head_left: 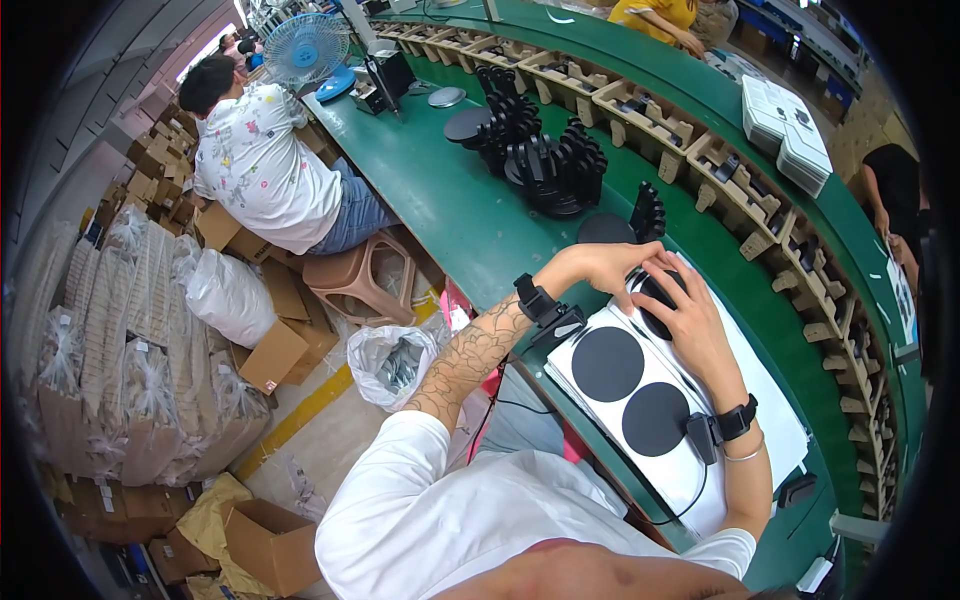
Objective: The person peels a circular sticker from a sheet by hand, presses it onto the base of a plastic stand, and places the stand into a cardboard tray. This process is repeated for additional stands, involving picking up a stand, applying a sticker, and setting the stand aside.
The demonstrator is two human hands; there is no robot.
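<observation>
White sheets (672, 470) lie stacked on the green bench in front of me, with flat black discs (608, 364) on the top one. Both my hands meet at another black disc (655, 305) near the far end of the stack. My left hand (610, 265) comes from the left, thumb bent down and fingertips at that disc's far edge. Curved over the same disc is my right hand (695, 325), its thumb and fingers gripping around the edge. Fingers partly cover the disc. Just beyond my hands lies a round black piece (606, 230).
Stacked black round parts (555, 175) stand farther along the bench. A curved line of tan trays (735, 185) runs on the right. White flat packs (785, 125) rest beyond it. On the left, a person (265, 165) sits near a fan (305, 48), with a bag-lined bin (392, 368) on the floor.
</observation>
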